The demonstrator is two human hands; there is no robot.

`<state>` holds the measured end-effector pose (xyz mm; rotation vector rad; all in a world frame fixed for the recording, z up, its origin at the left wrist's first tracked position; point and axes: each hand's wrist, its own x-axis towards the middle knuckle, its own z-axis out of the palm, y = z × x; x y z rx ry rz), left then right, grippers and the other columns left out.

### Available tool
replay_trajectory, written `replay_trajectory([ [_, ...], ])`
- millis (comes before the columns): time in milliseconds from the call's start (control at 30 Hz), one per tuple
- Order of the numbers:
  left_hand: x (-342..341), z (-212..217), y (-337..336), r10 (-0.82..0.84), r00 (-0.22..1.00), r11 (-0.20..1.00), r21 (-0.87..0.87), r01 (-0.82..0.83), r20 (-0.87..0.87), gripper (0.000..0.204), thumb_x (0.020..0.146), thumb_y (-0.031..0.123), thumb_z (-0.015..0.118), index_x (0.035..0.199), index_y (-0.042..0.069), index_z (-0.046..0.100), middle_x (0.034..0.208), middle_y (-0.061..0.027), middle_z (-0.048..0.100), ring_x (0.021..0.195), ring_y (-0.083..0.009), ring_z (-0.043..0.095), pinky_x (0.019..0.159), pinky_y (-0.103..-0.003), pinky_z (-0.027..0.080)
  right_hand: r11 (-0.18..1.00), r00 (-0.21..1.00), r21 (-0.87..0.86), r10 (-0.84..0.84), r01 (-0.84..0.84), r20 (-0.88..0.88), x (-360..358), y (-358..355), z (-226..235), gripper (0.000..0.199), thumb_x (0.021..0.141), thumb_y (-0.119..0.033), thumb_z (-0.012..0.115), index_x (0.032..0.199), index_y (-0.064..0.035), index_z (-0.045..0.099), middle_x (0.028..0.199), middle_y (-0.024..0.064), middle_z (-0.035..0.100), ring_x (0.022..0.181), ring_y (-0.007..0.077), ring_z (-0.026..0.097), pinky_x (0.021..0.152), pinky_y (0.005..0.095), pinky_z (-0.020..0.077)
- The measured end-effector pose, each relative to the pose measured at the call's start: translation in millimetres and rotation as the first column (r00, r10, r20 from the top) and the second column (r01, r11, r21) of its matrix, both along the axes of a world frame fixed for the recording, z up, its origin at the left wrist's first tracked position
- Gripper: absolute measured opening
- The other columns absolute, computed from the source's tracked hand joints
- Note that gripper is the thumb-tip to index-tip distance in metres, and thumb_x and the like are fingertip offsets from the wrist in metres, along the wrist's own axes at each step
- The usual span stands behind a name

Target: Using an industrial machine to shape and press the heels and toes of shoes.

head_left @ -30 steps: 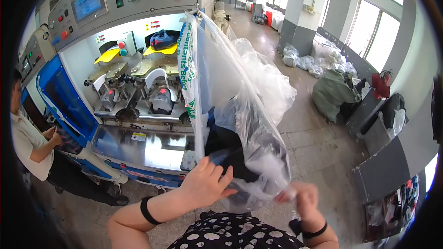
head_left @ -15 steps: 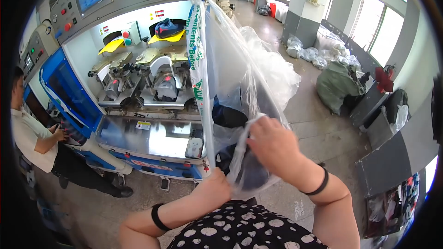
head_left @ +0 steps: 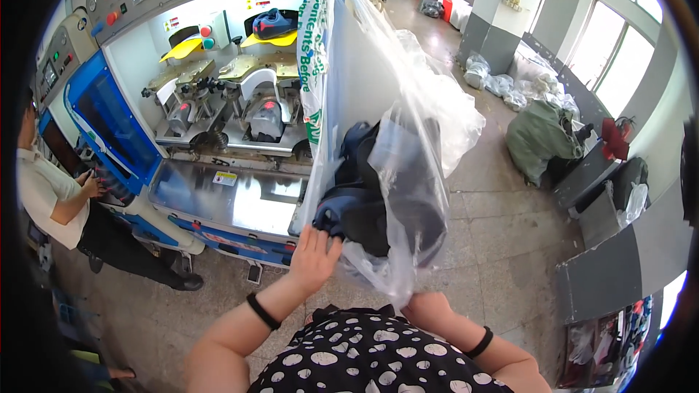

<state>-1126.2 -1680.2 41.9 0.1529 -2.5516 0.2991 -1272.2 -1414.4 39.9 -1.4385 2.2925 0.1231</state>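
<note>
A large clear plastic bag [head_left: 408,124] hangs in front of me, its top up near the machine's corner. Dark blue and black shoe pieces [head_left: 378,196] fill its lower part. My left hand [head_left: 314,256] presses flat against the bag's lower left side, fingers spread over the dark pieces. My right hand [head_left: 429,307] is low under the bag, closed on the bunched bottom of the plastic.
A shoe-making machine [head_left: 218,102] with a blue frame, a metal shelf and a control panel stands to the left. Another person [head_left: 51,204] in a white shirt stands at its left side. Filled bags and bundles [head_left: 539,131] lie on the tiled floor to the right.
My right hand dropped from the bag's middle to its bottom and now grips the bunched plastic. My left hand came up onto the bag's lower left side.
</note>
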Motion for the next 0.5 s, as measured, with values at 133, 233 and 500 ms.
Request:
replay_trajectory([
  [133,-51.3,-24.3,-7.5,0.066,0.986,0.998,-0.034,-0.062,0.152,0.038,0.087,0.02,0.047,0.118,0.001,0.055,0.121,-0.0269,0.054,0.121,-0.0406,0.048,0.113,-0.053,0.022,0.938,0.993,-0.348,-0.036,-0.005,-0.112,-22.3,-12.7,1.3,0.047,0.086,-0.052,0.061,0.108,-0.011,0.064,0.09,0.0106,0.068,0.088,0.0301,0.066,0.075,0.0432,0.0548],
  [233,-73.0,-25.7,-8.3,0.313,0.905,0.949,-0.125,-0.289,0.286,0.043,0.092,0.025,0.043,0.129,0.004,0.051,0.142,-0.0286,0.043,0.14,-0.0416,0.03,0.117,-0.051,0.01,0.902,0.991,-0.419,0.058,-0.102,-0.117,-26.1,-22.2,43.1,0.039,0.088,-0.042,0.064,0.106,-0.0082,0.064,0.093,0.0107,0.067,0.089,0.0311,0.065,0.076,0.0412,0.0539],
  [500,-74.0,-22.0,8.6,0.082,0.989,0.973,0.206,-0.106,0.121,0.054,0.078,0.035,0.065,0.129,0.018,0.056,0.134,-0.0306,0.046,0.137,-0.052,0.028,0.116,-0.057,0.013,0.477,0.937,-0.874,0.338,-0.091,0.087,-17.3,-112.5,121.7,0.039,0.086,0.002,0.055,0.125,-0.0005,0.054,0.123,0.0206,0.056,0.112,0.0374,0.056,0.093,0.0413,0.0475],
])
